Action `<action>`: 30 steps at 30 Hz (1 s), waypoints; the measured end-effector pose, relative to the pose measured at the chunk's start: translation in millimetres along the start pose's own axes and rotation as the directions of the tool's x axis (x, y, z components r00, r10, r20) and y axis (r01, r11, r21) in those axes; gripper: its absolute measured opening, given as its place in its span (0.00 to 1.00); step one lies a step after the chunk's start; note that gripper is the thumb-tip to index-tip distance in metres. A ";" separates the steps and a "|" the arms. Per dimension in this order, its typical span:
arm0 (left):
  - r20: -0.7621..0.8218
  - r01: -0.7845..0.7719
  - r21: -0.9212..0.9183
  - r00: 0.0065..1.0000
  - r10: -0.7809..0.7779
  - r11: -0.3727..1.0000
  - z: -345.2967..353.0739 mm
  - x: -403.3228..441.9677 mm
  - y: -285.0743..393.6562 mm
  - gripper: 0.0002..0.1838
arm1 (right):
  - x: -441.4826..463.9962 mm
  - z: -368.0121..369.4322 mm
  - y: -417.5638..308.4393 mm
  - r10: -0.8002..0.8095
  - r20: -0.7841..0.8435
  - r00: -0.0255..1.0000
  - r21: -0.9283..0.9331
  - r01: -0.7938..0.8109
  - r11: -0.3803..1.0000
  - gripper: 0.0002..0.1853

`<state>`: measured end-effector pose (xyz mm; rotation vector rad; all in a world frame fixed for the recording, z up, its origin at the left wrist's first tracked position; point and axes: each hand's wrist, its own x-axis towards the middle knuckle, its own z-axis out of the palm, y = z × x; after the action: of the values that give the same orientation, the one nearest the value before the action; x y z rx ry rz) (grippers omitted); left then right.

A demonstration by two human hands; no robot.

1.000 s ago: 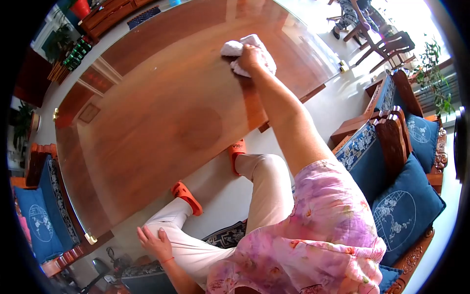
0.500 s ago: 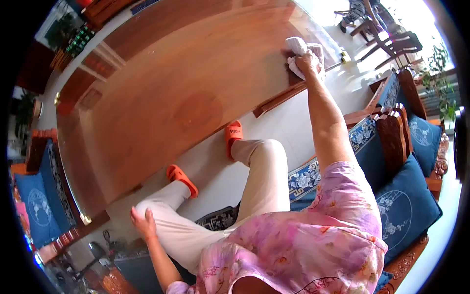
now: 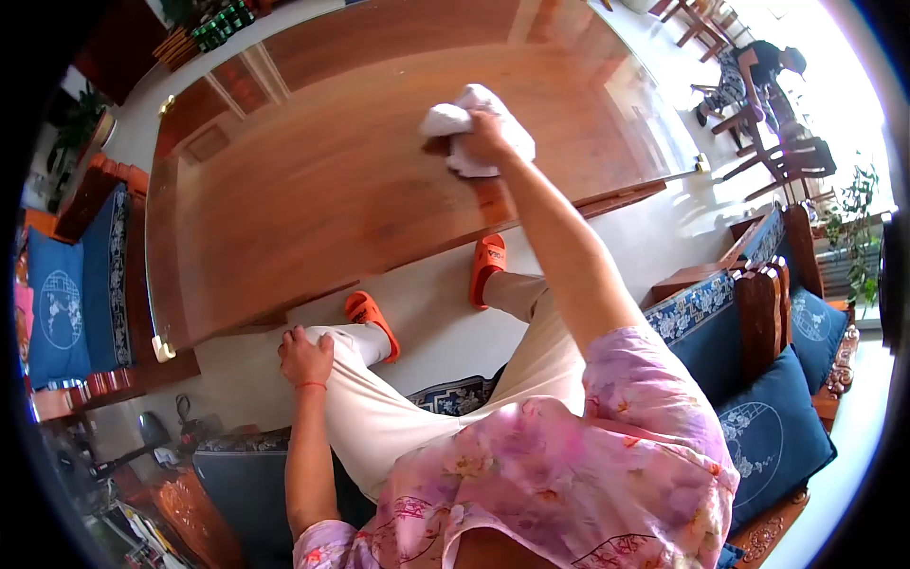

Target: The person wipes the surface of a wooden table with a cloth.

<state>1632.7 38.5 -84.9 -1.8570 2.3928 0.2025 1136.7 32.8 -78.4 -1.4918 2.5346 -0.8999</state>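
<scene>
A bunched white cloth (image 3: 512, 133) lies against the glossy top of a wooden table (image 3: 313, 209), gripped by my right hand (image 3: 486, 139) with the arm stretched forward. Part of the cloth sticks out to the left of my fingers. My left hand (image 3: 306, 357) rests on my left knee, its fingers spread over the light trouser leg (image 3: 379, 398), with nothing held. A red string circles that wrist. Both my feet, in orange slippers (image 3: 488, 270), are on the floor by the table's near edge.
Blue cushions (image 3: 773, 417) lie on carved wooden seating at the right, and another blue cushion (image 3: 59, 308) is at the left. Beyond the table's right end, a person (image 3: 749, 81) bends near wooden chairs (image 3: 791, 166). Green bottles (image 3: 223, 27) stand at the far left.
My right hand and the cloth have moved left across the tabletop, away from its right end. My left hand stays on the knee. The camera view has shifted, bringing more of the other person into sight.
</scene>
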 end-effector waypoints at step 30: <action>0.006 0.054 0.017 0.999 -0.054 0.998 5.0 -2.7 -11.8 0.30 | -108.1 23.7 -137.0 -0.090 0.066 0.994 -0.177 0.100 0.979 0.18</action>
<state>1644.8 39.1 -89.8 -1.9082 2.3297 0.1827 1308.5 61.4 -52.4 -1.6752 2.5827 -0.6413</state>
